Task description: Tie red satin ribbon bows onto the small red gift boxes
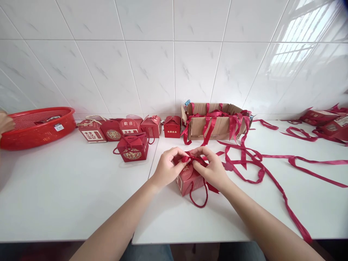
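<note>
A small red gift box (187, 179) with pale printing stands on the white table in front of me, a dark red cord handle (198, 206) looping down its near side. Across its top runs a red ribbon (191, 157). My left hand (170, 166) pinches this ribbon from the left between thumb and fingers. From the right, my right hand (210, 167) pinches it too, thumb and index finger close to the left fingertips. Part of the ribbon is hidden under my fingers.
Several red gift boxes (133, 149) stand left of centre. A cardboard box (209, 128) draped with ribbons is by the tiled wall. Loose ribbons (272, 177) trail rightward, near more red boxes (337, 127). Another person's hand (5, 123) touches a red plastic basket (38, 136) at left.
</note>
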`<state>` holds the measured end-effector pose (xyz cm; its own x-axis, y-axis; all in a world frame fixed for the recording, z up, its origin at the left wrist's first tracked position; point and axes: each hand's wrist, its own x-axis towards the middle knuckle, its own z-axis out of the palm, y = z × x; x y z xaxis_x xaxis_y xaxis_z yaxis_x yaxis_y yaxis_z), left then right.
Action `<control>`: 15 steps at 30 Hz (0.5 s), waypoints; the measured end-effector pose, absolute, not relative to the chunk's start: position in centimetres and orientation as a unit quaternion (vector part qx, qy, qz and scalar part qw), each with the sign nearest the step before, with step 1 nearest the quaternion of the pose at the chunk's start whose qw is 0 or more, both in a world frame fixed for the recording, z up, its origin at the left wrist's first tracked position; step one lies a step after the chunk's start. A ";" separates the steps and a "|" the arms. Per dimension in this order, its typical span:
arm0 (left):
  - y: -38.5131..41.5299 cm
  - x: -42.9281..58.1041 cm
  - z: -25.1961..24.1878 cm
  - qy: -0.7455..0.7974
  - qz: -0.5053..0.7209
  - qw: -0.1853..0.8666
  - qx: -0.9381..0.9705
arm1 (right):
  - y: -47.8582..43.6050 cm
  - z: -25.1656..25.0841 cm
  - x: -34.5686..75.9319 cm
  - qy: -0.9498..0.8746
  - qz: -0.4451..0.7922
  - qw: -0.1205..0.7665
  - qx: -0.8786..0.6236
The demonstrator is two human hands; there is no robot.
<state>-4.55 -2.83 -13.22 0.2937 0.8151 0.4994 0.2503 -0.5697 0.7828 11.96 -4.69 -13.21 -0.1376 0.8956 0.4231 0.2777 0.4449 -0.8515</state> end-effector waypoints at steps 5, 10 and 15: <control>-3.0 -4.4 -12.8 0.368 0.454 0.375 0.719 | -4.5 -13.4 12.1 -0.716 0.255 0.515 -0.397; -3.1 -4.4 -12.6 0.372 0.455 0.427 0.688 | -4.3 -13.4 12.4 -0.766 0.187 0.492 -0.370; -3.2 -4.3 -12.8 0.383 0.476 0.375 0.697 | -4.4 -13.4 12.5 -0.737 0.244 0.498 -0.387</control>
<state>-4.29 -3.15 -12.79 0.2532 0.8909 0.3770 0.1755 -0.4255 0.8878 12.53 -4.41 -13.41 -0.2047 0.8130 0.5451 0.3264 0.5817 -0.7450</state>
